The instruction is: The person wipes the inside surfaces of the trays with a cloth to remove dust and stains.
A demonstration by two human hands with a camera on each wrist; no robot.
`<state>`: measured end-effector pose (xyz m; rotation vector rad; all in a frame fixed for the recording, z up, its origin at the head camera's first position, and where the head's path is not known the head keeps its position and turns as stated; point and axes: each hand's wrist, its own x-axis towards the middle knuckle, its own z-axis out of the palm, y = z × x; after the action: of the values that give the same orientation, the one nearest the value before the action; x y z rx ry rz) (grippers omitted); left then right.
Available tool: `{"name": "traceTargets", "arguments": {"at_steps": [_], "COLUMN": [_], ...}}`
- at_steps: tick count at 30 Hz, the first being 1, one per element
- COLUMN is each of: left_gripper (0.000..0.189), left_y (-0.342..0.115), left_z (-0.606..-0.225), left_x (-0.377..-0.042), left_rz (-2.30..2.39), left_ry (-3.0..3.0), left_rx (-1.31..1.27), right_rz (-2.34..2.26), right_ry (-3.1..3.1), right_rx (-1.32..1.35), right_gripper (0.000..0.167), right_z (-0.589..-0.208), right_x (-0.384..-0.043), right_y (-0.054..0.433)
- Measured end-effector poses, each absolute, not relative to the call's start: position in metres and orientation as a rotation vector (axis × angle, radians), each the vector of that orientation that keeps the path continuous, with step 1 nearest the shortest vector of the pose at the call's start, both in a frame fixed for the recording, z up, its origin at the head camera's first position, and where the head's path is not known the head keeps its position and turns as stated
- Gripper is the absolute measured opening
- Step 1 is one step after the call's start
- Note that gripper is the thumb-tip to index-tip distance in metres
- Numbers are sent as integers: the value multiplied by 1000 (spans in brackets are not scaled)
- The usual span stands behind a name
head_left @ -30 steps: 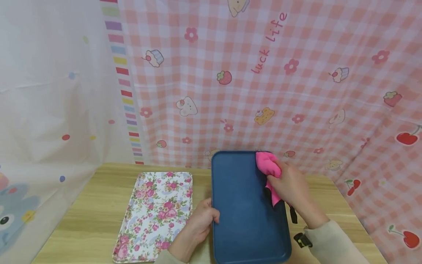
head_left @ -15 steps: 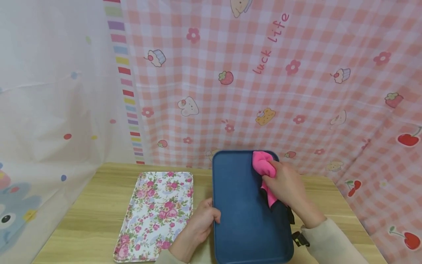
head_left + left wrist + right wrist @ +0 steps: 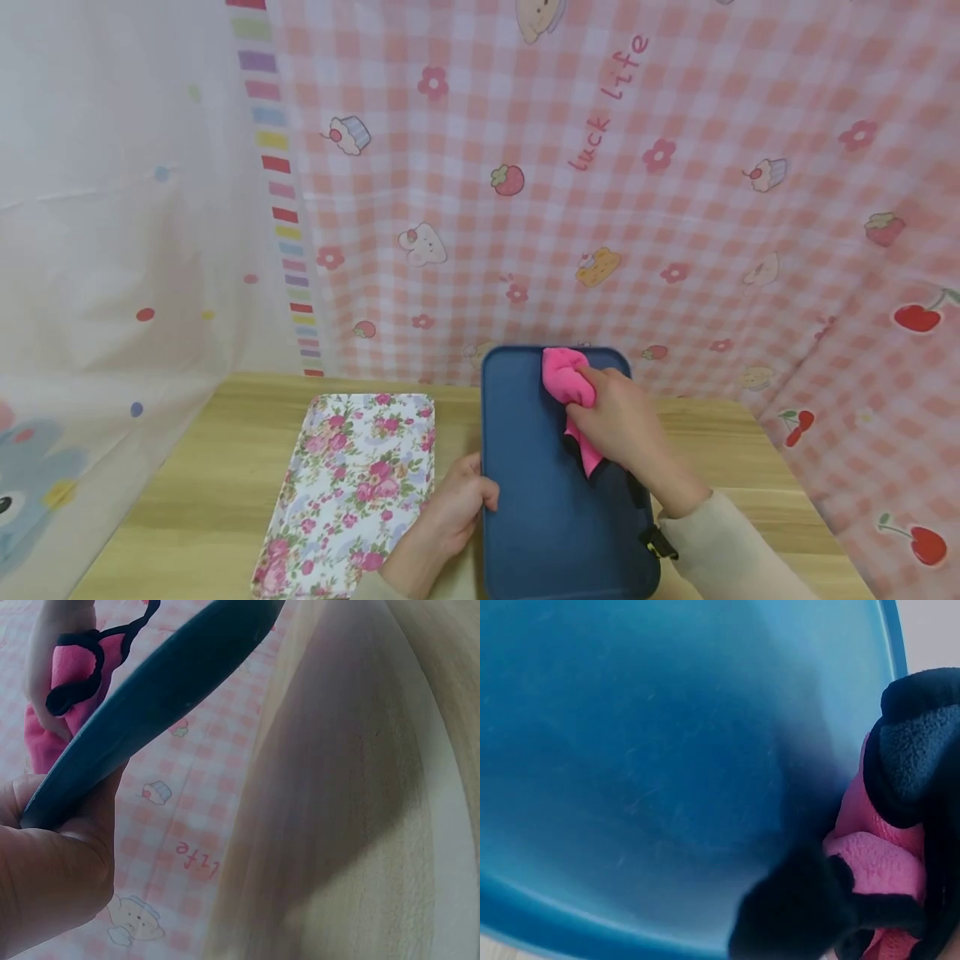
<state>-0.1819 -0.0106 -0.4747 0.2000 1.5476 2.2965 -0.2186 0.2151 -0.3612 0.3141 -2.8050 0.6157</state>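
A dark blue rectangular tray (image 3: 525, 517) with a raised rim is held tilted up off the table in the head view. My left hand (image 3: 457, 508) grips its left edge, thumb over the face and fingers behind; the left wrist view shows the tray (image 3: 150, 712) edge-on in that grip. My right hand (image 3: 618, 421) holds a bunched pink cloth (image 3: 567, 377) with black edging against the tray's upper face, near the far rim. Close up in the right wrist view, the pink cloth (image 3: 877, 862) lies folded against the blue surface, which bears faint scratches.
A white tray with pink roses (image 3: 360, 492) lies flat on the wooden table (image 3: 187, 500), left of the blue tray. Behind the table hangs a pink checked curtain (image 3: 465, 217), with a white curtain (image 3: 135, 233) on the left. A black strap buckle (image 3: 658, 542) hangs at the right wrist.
My right hand has slid the pink cloth leftward along the blue tray's far end, away from its right corner. My left hand keeps its grip on the edge.
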Motion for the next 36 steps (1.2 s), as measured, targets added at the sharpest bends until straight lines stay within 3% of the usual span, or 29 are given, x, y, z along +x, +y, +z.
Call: {"name": "traceTargets", "arguments": {"at_steps": [17, 36], "left_gripper": [56, 53], "left_y": [-7, -4], "left_z": [-477, -474], "left_x": [-177, -177], "left_rz": [2285, 2315], "left_ry": [1541, 1520], "left_rx": [255, 244], "right_rz": [567, 362], "right_ry": [-2804, -2740], "right_rx": [439, 708], "right_gripper": [52, 56], "right_z": [-363, -365], "right_x": [-212, -205], "right_y": [180, 176]}}
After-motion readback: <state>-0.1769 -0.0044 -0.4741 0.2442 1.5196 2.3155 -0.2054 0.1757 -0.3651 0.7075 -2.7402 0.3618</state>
